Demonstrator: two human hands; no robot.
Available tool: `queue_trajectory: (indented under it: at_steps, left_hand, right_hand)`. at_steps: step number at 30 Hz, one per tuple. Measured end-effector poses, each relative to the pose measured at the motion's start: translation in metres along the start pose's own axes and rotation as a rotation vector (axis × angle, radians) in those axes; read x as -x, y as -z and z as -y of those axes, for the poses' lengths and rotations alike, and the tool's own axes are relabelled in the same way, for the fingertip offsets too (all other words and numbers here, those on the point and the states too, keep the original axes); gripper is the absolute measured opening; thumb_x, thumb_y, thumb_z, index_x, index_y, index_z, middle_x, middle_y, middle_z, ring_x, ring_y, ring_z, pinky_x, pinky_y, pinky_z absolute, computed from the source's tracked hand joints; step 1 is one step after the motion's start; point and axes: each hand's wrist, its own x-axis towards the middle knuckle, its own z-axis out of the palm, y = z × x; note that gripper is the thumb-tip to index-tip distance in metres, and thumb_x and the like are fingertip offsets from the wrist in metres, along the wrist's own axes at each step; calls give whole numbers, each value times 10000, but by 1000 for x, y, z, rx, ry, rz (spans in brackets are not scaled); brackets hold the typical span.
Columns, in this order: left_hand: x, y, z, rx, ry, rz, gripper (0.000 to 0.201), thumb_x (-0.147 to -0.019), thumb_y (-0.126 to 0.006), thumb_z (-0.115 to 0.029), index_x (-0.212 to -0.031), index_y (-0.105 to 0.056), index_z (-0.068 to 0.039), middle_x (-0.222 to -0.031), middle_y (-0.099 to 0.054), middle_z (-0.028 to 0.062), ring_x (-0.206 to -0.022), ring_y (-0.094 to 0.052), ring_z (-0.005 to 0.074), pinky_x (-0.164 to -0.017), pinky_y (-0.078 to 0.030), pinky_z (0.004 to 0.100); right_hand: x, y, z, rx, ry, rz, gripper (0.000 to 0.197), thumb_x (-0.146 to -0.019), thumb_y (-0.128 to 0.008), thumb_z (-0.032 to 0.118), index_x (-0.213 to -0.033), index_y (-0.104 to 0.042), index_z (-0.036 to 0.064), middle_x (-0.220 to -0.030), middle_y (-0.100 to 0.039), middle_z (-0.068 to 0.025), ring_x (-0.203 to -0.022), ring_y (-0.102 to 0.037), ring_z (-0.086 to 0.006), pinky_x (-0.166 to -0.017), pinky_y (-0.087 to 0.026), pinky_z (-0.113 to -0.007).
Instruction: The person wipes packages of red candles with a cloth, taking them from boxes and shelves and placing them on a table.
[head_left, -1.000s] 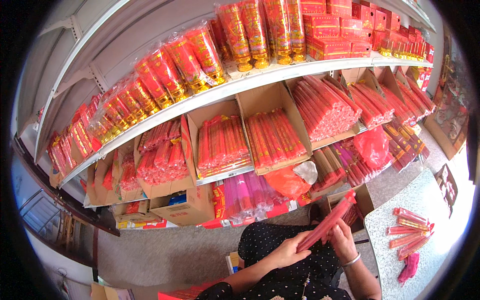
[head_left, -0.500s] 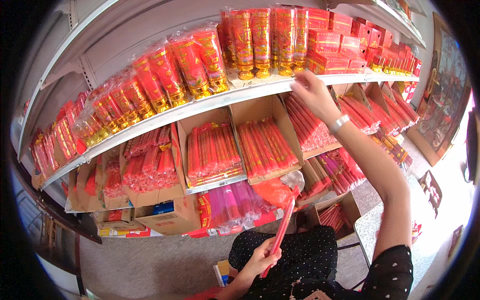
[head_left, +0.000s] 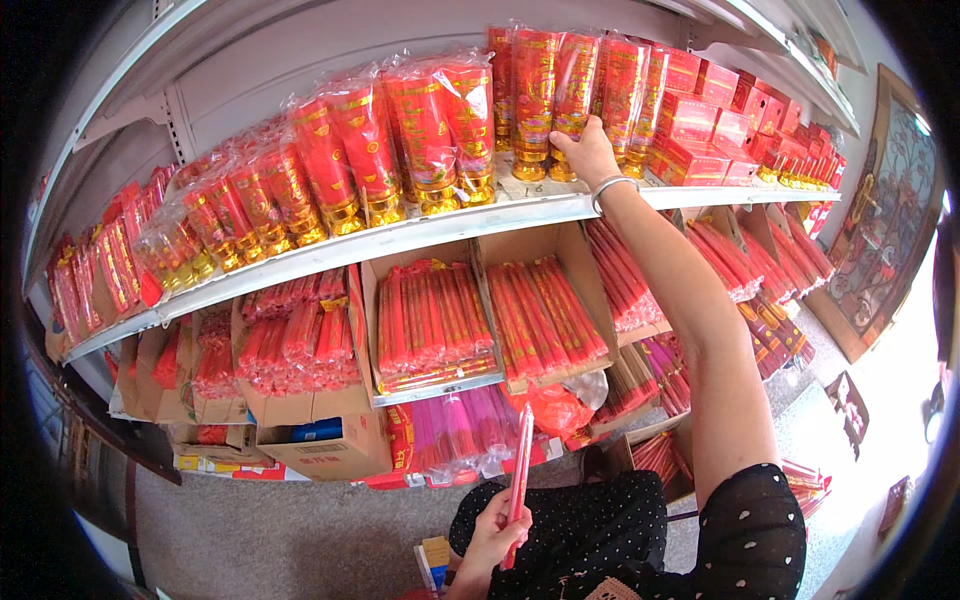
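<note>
Our hands are well apart. Our left hand is closed around a slim, red, stick-shaped packet, which points upward just above our black, white-dotted clothing. Our right hand is at the lower part of a tall red-and-gold cylinder in clear plastic, standing on the long white shelf; we cannot tell whether its fingers grip.

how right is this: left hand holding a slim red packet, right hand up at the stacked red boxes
Not quite: the head view shows the right hand up at a wrapped red-and-gold cylinder, left of the stacked red boxes; the left hand holds a slim red packet.
</note>
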Motion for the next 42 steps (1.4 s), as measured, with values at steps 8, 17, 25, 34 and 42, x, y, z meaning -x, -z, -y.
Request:
queue_trajectory:
  at_steps: [8, 17, 25, 34, 42]
  left_hand:
    - [-5, 5, -6, -41, -19, -25, 525, -823, -578, 29, -1300, -367, -29, -788, -554, 49, -570, -508, 88, -488, -431, 222]
    - [-6, 7, 1, -65, 2, -65, 525, -816, -577, 37, -1294, -371, -35, -798, -561, 55, -574, -516, 93, -496, -443, 228]
    - [-7, 7, 0, -101, -9, -59, 513, -808, -572, 50, -1278, -384, -35, -795, -560, 53, -571, -518, 95, -487, -440, 232]
    - [-2, -11, -10, -101, 18, -85, 502, -808, -568, 54, -1272, -395, -32, -802, -556, 51, -568, -506, 91, -495, -438, 231]
    - [4, -24, -7, -62, 52, -8, 490, -825, -562, 39, -1277, -391, -39, -812, -550, 64, -576, -500, 94, -505, -435, 237]
  right_hand:
    - [-5, -6, -14, -198, 145, -9, 494, -756, -707, 213, -1050, -432, -73, -976, -609, -244, -933, -606, -341, -807, -470, -384]
    - [-2, -5, -9, -347, 163, 90, 439, -768, -699, 197, -1035, -459, -57, -969, -620, -203, -912, -616, -276, -797, -472, -360]
    - [8, -2, -1, -106, 137, 21, 476, -763, -698, 282, -1002, -464, -57, -943, -616, -252, -898, -602, -371, -779, -472, -422]
    - [33, 14, 9, 212, 165, -5, 487, -788, -643, 234, -1077, -400, -74, -980, -526, -316, -940, -530, -435, -821, -448, -459]
    - [92, 70, -6, 118, 389, 13, 430, -816, -581, 164, -1170, -441, -36, -1068, -506, -252, -1006, -497, -398, -868, -418, -431]
